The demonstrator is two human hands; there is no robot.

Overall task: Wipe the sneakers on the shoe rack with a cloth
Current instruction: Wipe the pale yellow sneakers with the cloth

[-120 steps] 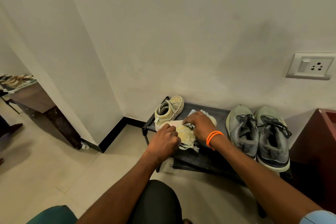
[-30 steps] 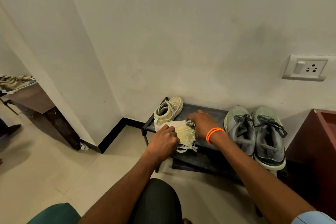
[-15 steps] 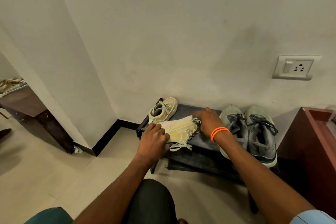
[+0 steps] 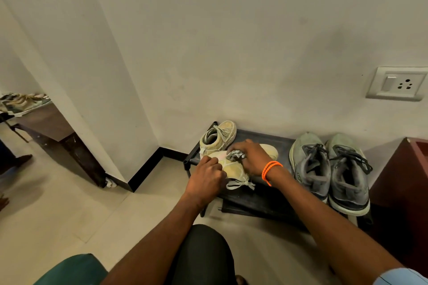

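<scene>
Your left hand (image 4: pixel 206 177) grips the heel end of a cream sneaker (image 4: pixel 234 166) that lies on its side on the black shoe rack (image 4: pixel 261 196). Your right hand (image 4: pixel 251 157) is curled around a grey cloth (image 4: pixel 235 154) and presses it on this sneaker. The second cream sneaker (image 4: pixel 218 137) stands just behind, and a grey pair (image 4: pixel 328 169) stands at the right.

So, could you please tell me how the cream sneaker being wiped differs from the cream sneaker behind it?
The cream sneaker being wiped lies tipped on its side across the shoe rack; the cream sneaker behind it stands upright on its sole. The left hand grips the first while the right hand presses a grey cloth on it; nobody touches the second. Both look cream, laced and grubby.
</scene>
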